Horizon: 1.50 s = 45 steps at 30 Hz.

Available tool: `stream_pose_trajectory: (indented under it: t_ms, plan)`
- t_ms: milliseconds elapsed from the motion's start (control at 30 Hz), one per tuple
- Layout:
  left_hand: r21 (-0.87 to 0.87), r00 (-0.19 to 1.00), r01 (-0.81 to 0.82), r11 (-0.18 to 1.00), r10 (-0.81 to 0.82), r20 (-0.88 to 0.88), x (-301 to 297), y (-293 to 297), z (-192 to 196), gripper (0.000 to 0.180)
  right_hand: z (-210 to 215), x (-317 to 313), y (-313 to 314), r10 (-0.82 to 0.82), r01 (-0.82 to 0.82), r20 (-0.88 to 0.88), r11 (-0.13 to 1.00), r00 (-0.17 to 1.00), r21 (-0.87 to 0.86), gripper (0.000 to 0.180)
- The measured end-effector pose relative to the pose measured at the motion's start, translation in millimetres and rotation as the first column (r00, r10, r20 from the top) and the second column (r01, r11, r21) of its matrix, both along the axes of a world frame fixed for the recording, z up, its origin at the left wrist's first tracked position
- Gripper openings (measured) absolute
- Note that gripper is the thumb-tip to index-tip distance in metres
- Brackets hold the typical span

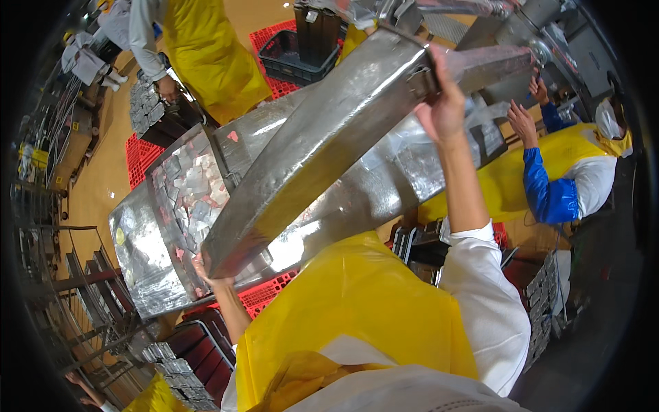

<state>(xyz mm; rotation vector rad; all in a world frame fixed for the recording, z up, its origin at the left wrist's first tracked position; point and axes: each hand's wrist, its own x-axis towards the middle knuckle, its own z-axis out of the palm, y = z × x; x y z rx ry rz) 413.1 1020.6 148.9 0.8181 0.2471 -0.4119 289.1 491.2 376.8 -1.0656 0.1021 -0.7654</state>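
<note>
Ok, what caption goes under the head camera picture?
Left hand and right hand hold a long metal box over a shiny table.

Long box: bare metal, smooth, semi-glossy, streaked with highlights. Counter: metal, shiny, reflections slightly rippled. Yellow apron: plastic-looking, smooth, soft sheen, creased. White sleeve: cloth, matt. Co-worker's blue sleeve: plastic-looking, glossy, wrinkled. Dark crate: plastic. Tan floor: smooth, faintly glossy.
</note>
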Motion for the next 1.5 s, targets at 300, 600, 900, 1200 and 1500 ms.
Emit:
stream_pose_trajectory:
  t_ms: [300, 600, 900, 1200, 1500]
  plan:
    - [0.686, 0.622, -0.099, 0.721, -0.493, 0.608, -78.0, -121.0, 86.2, 0.077, 108.5, -12.7, 47.2, 0.209, -0.39, -0.341, 0.657, 0.917, -0.646, 0.075]
    - [0.736, 0.372, -0.281, 0.616, -0.637, 0.675, -105.6, -181.2, 186.1, 0.086, 41.7, -23.6, 87.9, 0.206, -0.537, -0.505, 0.47, 0.838, -0.7, 0.098]
    - [0.603, 0.231, -0.356, 0.714, -0.558, 0.797, -65.7, -303.9, 293.8, 0.025, 34.9, -46.5, 66.6, -0.053, -0.234, -0.275, 0.385, 0.96, -0.893, 0.085]
    - [0.674, 0.184, 0.132, 0.727, -0.686, 0.704, -41.9, -308.4, 323.5, 0.031, 56.2, -17.7, 79.0, -0.052, -0.133, -0.195, 0.563, 0.979, -0.816, 0.052]
    - [0.328, 0.48, 0.52, 0.789, -0.588, 0.652, 72.8, -319.1, 262.2, 0.043, 61.9, -5.2, 87.0, -0.394, 0.183, -0.143, 0.679, 0.908, -0.711, 0.066]
